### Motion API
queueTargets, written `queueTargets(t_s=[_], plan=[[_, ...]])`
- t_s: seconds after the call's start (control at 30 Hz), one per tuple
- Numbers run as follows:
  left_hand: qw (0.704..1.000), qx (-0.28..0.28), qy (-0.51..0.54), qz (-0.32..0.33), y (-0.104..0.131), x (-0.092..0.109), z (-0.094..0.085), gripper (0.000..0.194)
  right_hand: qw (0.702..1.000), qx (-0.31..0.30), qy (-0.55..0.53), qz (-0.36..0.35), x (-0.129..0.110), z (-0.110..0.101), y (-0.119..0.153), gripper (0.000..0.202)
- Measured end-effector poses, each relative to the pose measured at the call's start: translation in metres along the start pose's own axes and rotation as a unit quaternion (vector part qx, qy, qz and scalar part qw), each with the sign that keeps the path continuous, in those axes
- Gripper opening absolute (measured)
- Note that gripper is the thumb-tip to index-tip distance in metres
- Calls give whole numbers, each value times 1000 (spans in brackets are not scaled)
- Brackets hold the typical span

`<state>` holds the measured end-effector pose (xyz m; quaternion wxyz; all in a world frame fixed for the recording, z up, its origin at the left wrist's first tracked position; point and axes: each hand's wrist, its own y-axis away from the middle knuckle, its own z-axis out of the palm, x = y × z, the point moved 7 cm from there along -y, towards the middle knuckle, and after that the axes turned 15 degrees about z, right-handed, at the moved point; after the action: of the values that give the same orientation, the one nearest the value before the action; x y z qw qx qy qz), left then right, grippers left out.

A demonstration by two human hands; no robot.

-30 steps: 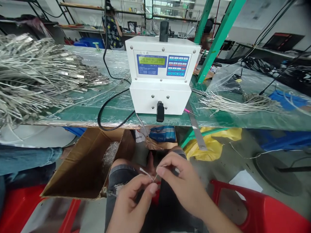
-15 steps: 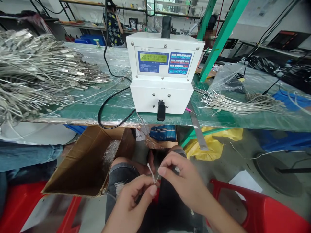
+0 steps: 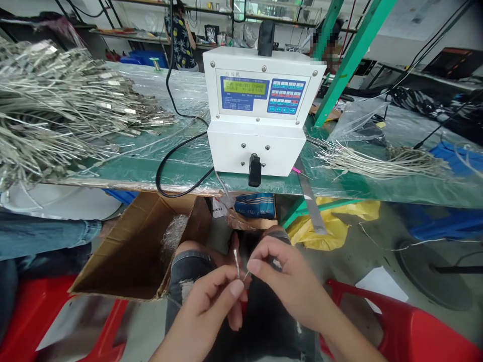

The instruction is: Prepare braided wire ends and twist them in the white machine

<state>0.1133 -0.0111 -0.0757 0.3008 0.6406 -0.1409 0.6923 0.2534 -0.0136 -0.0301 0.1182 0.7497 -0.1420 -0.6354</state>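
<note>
A seated person's left hand [image 3: 217, 296] is holding a short white cable [image 3: 237, 259] above the lap, its grip pinched between thumb and forefinger, with the cable's end pointing up. Just to the right, the right hand [image 3: 281, 276] is pinching a thin strand [image 3: 246, 276] beside that cable, thumb pressing against forefinger. Both hands are working below the near edge of a green, film-covered counter [image 3: 143, 173]. On the counter, straight ahead, a white machine [image 3: 256, 148] is showing a lit display and a keypad. To its left, a large heap of cables [image 3: 94, 100] with silvery ends is spreading out; to its right, a smaller cable bundle [image 3: 388, 163] is lying. A metal strip [image 3: 311, 201] is jutting over the near edge. A cardboard box [image 3: 121, 236] is standing to the left of the person's legs, and a red stool [image 3: 426, 322] is standing at the near right.
</note>
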Motion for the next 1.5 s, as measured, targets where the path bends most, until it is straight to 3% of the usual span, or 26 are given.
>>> queueTargets(t_s=[0.2,0.53,0.67,0.8,0.9,1.1,1.33,1.5], plan=[[999,-15,-29,-32,-1,-7,6,46,996,44,66,-26,-3,-3,-1,13],[996,-53,-33,-58,2,-4,4,44,996,20,88,-12,1,2,-7,14],[995,-58,-30,-79,6,-14,6,48,998,49,51,-3,-2,-13,-9,16],[996,-17,-8,-84,6,-23,4,56,996,74,-39,2,-2,-32,-8,24],[997,4,-6,-78,4,-23,1,55,998,44,-23,28,9,-24,-4,16],[998,-6,-33,-49,-1,-11,5,52,996,-16,2,87,29,6,4,8],[999,-4,-3,-34,-1,-12,8,41,996,-22,-8,81,25,7,2,9],[999,51,10,-12,-1,-9,4,43,998,-8,2,61,25,0,3,13]])
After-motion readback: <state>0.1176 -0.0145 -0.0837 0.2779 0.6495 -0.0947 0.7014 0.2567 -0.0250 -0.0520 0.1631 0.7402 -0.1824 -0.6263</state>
